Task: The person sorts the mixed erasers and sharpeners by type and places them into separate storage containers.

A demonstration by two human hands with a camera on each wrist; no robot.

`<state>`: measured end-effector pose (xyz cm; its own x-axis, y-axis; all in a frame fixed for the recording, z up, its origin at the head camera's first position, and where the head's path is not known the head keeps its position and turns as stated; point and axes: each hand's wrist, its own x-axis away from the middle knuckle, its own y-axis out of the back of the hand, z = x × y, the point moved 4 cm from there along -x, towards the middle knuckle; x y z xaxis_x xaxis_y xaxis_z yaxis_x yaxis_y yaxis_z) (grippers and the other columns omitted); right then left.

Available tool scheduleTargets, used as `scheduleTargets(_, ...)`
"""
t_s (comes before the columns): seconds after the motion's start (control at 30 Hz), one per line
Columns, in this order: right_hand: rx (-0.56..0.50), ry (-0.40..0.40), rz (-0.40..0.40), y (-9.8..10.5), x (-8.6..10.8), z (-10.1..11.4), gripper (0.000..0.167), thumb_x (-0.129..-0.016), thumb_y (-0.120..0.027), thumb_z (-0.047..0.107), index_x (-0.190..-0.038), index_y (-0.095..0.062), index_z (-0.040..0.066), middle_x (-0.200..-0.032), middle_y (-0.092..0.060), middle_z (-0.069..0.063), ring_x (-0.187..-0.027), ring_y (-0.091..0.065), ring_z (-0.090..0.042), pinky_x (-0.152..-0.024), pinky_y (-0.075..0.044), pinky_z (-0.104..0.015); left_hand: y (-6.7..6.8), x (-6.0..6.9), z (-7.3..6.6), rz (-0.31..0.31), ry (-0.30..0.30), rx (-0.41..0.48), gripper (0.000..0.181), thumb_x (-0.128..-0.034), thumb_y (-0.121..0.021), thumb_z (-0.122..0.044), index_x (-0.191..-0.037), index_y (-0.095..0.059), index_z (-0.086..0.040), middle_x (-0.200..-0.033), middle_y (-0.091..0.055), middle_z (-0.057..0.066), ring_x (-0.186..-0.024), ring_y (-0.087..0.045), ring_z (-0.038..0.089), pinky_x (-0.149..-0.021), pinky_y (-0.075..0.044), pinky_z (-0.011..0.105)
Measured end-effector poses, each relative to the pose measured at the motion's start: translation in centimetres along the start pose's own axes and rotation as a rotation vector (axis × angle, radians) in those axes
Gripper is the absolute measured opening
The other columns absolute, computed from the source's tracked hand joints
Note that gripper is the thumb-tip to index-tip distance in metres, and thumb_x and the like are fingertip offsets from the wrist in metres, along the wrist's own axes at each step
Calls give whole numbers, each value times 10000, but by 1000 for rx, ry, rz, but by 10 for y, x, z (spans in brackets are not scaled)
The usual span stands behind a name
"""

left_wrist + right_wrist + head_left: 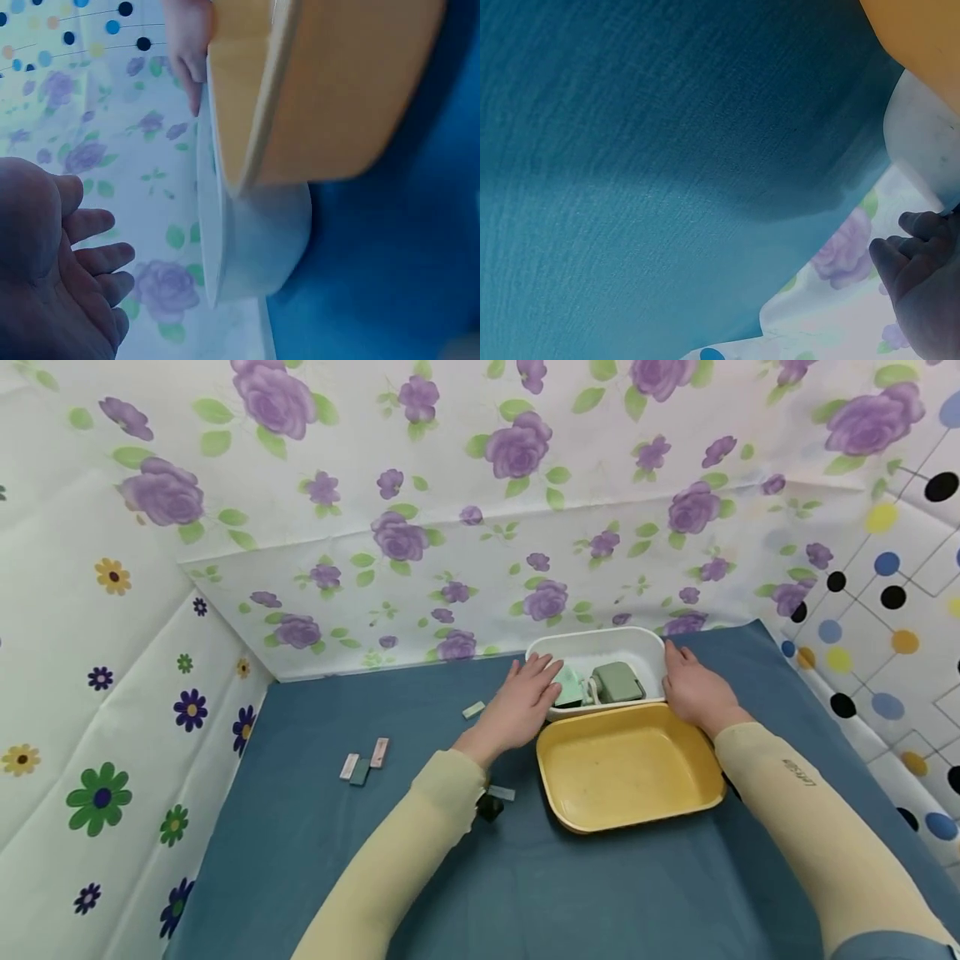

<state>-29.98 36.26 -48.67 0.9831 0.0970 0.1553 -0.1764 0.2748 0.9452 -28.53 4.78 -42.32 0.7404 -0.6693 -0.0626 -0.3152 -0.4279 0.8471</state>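
A white bin [600, 647] stands at the back, holding a mint-green item [570, 685] and a grey-green boxy object [617, 682]. My left hand [522, 700] is at its left end, fingers extended; in the left wrist view that hand [67, 270] is relaxed, with a gap between it and the white bin [259, 244]. My right hand [697, 689] lies against the bin's right end, also visible as the hand [187, 37] in the left wrist view. Lightly bent fingers show on the right hand [924, 281] beside the bin [924, 135].
A yellow bin [630, 768] sits in front, its back edge by the white bin's front rim. Small blocks lie left on the blue cloth: pink ones [380, 752], a grey-green one [360, 772], a pale one [473, 710]. A dark object [490, 807] is beside my left forearm. Patterned sheets rise behind.
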Motion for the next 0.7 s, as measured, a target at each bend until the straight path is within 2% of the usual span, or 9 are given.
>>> scheduleTargets(0.17, -2, -4, 6, 1, 1, 1, 684, -1143, -279, 189, -1662, 66, -93, -1711, -93, -369, -1575, -101, -555, -1221, -229, -719, 12, 36, 14, -2, -7, 46, 541, -1196, -353, -336, -1685, -341, -105, -1757, -258, 118, -1648, -98, 265, -1330, 16, 425)
scheduleTargets(0.4, 7, -3, 6, 1, 0, -5, 685, -1146, -262, 213, -1665, 74, -82, -1703, -91, -381, -1564, -112, -570, -1199, -249, -739, 25, 78, 34, -16, 15, -2, 531, -1191, -391, -322, -1666, -377, -86, -1738, -313, 101, -1641, -145, 246, -1332, -9, 428)
scheduleTargets(0.7, -1, -2, 21, -1, -1, -3, 695, -1145, -274, 217, -1665, 82, -76, -1696, -80, -397, -1561, -103, -578, -1199, -236, -748, 36, 133, 74, -27, 50, -20, 506, -1182, -439, -258, -1646, -414, -56, -1702, -375, 142, -1621, -229, 314, -1332, -60, 496)
